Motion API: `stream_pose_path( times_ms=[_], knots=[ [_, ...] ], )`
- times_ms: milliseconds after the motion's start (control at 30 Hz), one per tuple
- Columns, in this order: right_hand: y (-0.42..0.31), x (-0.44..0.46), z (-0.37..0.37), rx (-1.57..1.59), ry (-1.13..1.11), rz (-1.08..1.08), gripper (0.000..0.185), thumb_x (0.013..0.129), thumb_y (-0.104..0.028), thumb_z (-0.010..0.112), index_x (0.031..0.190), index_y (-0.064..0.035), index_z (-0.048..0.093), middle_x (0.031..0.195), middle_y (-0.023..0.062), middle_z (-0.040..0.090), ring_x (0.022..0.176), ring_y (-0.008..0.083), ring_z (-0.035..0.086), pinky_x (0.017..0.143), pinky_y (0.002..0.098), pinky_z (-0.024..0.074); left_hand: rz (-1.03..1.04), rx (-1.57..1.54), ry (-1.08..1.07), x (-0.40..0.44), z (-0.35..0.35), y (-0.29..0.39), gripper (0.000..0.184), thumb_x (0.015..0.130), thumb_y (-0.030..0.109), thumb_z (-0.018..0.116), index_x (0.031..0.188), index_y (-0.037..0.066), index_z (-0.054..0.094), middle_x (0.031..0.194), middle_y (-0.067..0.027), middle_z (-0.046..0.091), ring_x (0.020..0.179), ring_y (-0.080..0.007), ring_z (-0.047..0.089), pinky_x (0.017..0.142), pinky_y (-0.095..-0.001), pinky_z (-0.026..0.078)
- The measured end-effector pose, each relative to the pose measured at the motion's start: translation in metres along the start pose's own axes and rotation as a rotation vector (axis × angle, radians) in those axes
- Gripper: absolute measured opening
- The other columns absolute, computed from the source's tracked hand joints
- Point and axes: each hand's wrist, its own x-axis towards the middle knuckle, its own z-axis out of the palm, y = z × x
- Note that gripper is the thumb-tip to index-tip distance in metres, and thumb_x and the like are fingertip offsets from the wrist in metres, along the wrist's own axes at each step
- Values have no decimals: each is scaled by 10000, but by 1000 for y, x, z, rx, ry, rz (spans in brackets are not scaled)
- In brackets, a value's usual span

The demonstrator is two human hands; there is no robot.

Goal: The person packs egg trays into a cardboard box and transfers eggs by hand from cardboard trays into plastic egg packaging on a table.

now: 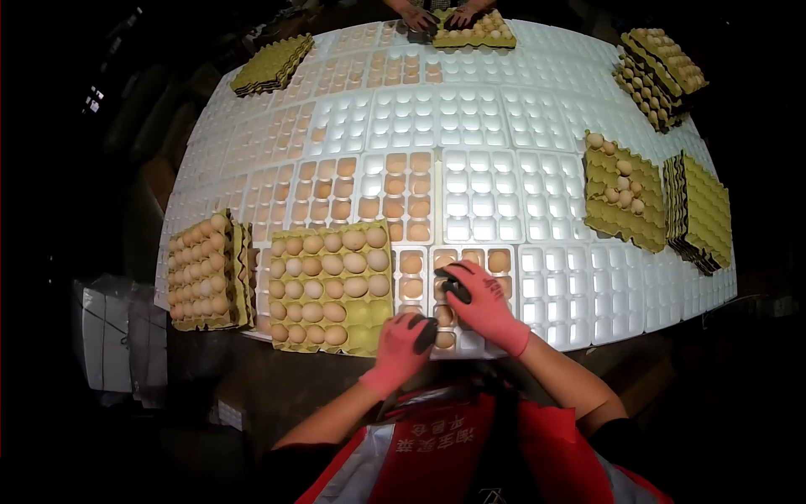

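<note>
My left hand (400,347), in a pink glove with dark fingertips, is over the white foam trays at the front edge, just right of a green egg tray (366,314). Its fingers are curled; what they hold, if anything, is hidden. My right hand (482,304), gloved alike, bends over a white foam tray (474,343) with brown eggs in some cups. Its fingers are curled too, and their grip cannot be made out. Eggs (333,265) fill most of the green tray, with several bare cups at its lower right.
Stacked egg trays stand at the left (201,273), back left (273,65) and back right (663,76). At the right are a tray with some eggs (623,197) and a stack of green trays (698,210). Another person's hands (437,18) work at the far edge.
</note>
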Motion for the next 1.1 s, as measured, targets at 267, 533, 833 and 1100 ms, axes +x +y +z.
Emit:
stream_pose_path(
  times_ms=[267,533,833,1100],
  knots=[
    [-11,48,126,-441,-386,-127,530,826,-232,702,1280,-51,498,1273,162,540,1112,328,586,869,445,492,-126,411,-165,8,-65,-104,450,789,118,665,1226,75,566,1254,-165,525,1184,-331,489,955,-463,401],
    [-23,83,92,-280,-156,51,540,805,-246,711,1296,-97,543,1119,172,542,1062,324,574,870,421,490,-197,-155,-13,30,-86,-138,434,805,196,729,1188,67,571,1091,-134,612,986,-276,603,849,-388,485],
    [1,131,100,650,-45,512,362,861,-243,730,1150,-45,641,914,49,661,736,150,613,674,292,524,66,378,-172,60,-68,-162,396,802,208,716,1150,77,578,1068,-134,603,963,-345,607,837,-410,485],
    [53,275,160,-262,119,139,401,887,-260,646,1239,-71,611,1173,158,594,1070,338,607,889,446,492,-503,-1859,-122,64,-99,-228,432,794,57,692,1210,8,587,974,-39,632,839,-133,602,719,-294,527]
  ],
)
